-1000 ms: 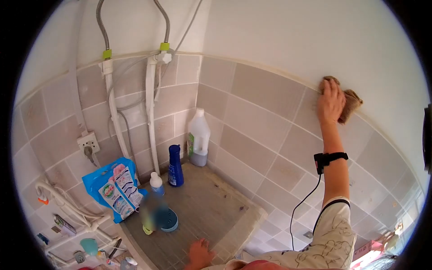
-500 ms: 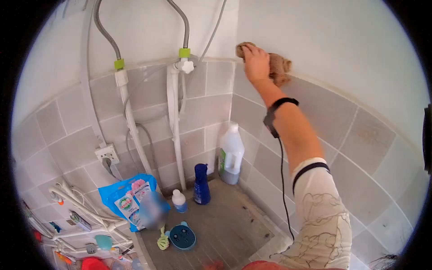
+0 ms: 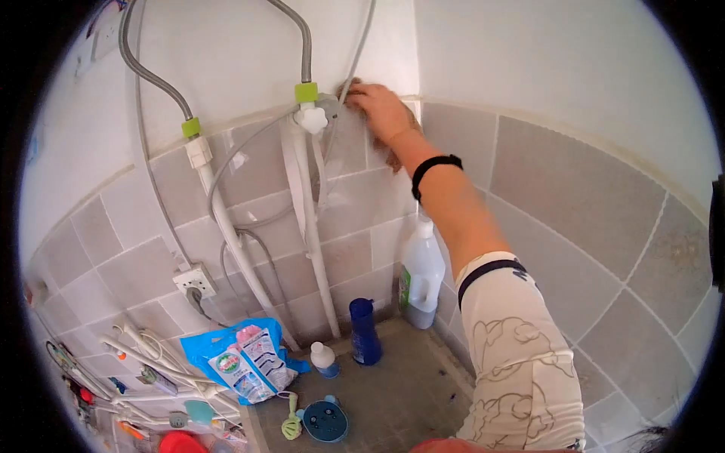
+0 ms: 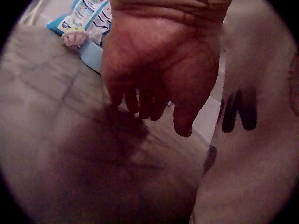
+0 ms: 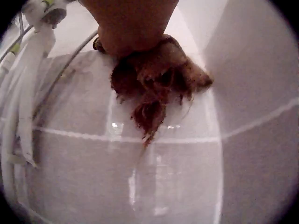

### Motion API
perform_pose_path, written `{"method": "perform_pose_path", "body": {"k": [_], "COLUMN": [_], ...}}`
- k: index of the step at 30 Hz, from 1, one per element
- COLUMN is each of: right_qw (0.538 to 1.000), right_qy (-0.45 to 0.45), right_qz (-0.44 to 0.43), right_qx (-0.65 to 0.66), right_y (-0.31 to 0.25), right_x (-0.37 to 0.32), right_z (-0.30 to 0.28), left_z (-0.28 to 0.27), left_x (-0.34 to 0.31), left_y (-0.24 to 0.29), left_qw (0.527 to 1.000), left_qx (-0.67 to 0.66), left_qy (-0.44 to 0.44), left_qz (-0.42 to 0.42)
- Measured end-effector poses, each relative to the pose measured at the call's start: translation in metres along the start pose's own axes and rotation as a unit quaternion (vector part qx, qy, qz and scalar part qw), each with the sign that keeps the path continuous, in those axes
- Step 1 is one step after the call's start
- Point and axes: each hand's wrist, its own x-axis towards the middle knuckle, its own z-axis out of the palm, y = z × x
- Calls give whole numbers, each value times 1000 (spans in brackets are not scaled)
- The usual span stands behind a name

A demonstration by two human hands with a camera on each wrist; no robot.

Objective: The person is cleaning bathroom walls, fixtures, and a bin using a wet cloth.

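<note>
Head — cloth [image 3: 393, 159] against tiles [image 3: 578, 192] (grey), slab [image 3: 400, 392]

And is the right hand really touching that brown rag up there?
Touching. The right wrist view shows it: the heel of the right hand meets the bunched brown rag with no gap between.

Brown cloth [image 3: 394, 160] partly hidden behind the right-hand fingers [image 3: 365, 99]
</note>
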Motion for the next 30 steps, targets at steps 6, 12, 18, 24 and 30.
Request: {"method": "perform_pose_path", "body": {"k": [6,12,18,24,30], "right_qw": [891,750,750,707,689], "right_qy": [-246,-422,-409,-444,-428], "right_qz": [77,77,83,91,99], "right_qx": [-373,-504,-512,-542,-577], "right_y": [40,11,-1,-30,-82], "right_x": [-16,9,2,-6,-20], "right_z": [-41,-68,-127,-221,-340], "left_z": [3,4,9,30,49], "left_x": [1,-8,-20,-21,-18], "left_y": [-3,-13,-32,-58,-77], "left_qw": [1000,999,997,991,982], "left_qx": [-2,2,10,46,88], "left_qy": [-5,-7,-18,-31,-55], "left_qz": [11,38,80,119,158]}}
